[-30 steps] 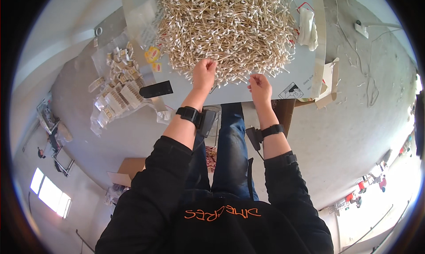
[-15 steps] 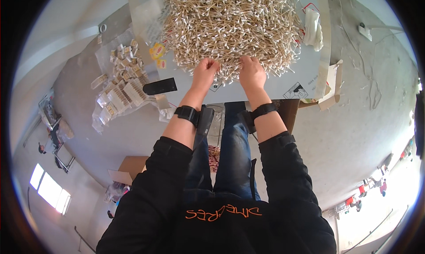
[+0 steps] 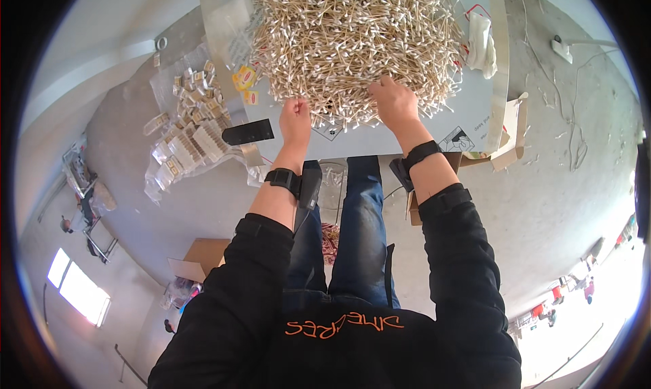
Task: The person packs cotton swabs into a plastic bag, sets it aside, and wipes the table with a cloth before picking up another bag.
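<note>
Grey tabletop [image 3: 369, 141] in front of me, plain concrete floor [image 3: 542, 199] around it. Swab pile [image 3: 356, 46], loose two-tipped cotton swabs lying every which way, covers most of the visible top, front edge just short of the table edge. Left hand [image 3: 296, 121] is at the pile's front left corner, fingers curled in, thumb close to them; can't tell if a swab is pinched. Right hand [image 3: 397, 104] is at the front, right of centre, bent fingers touching the swabs, back of the hand up; fingertips partly hidden, so can't tell if they're pressed together or holding one. Hands well apart. Yellow packets [image 3: 244, 78] sit left of the pile, black flat piece [image 3: 248, 132] near the left front edge, white bundle [image 3: 480, 46] right of the pile. Small packs [image 3: 193, 141] on clear plastic off to the left, open carton [image 3: 513, 128] by the right edge.
</note>
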The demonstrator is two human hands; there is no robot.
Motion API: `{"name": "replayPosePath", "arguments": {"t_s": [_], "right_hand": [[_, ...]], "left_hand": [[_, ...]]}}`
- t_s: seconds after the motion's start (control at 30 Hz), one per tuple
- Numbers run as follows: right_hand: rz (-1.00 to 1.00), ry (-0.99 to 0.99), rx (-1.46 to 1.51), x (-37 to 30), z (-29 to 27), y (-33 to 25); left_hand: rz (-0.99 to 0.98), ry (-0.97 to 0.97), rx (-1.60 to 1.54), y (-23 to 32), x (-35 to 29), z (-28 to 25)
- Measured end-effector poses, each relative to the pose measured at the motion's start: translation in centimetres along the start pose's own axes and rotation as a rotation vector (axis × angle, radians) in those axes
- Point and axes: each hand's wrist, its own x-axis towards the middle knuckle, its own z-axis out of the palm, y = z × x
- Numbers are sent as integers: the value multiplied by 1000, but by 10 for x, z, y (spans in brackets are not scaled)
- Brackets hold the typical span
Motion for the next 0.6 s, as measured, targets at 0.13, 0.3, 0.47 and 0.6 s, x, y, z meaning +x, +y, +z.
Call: {"name": "replayPosePath", "arguments": {"t_s": [0.13,0.3,0.47,0.6], "right_hand": [[-47,-40,-27,3,1,7],[-28,-65,-11,4,1,6],[-104,-96,-87,6,-1,6],[167,-11,376,9,-3,0]], "left_hand": [[-107,-100,15,1,-5,6],[-125,-105,-60,8,-9,15],[-116,-99,-78,8,-6,19],[-59,-68,-28,5,-2,20]]}}
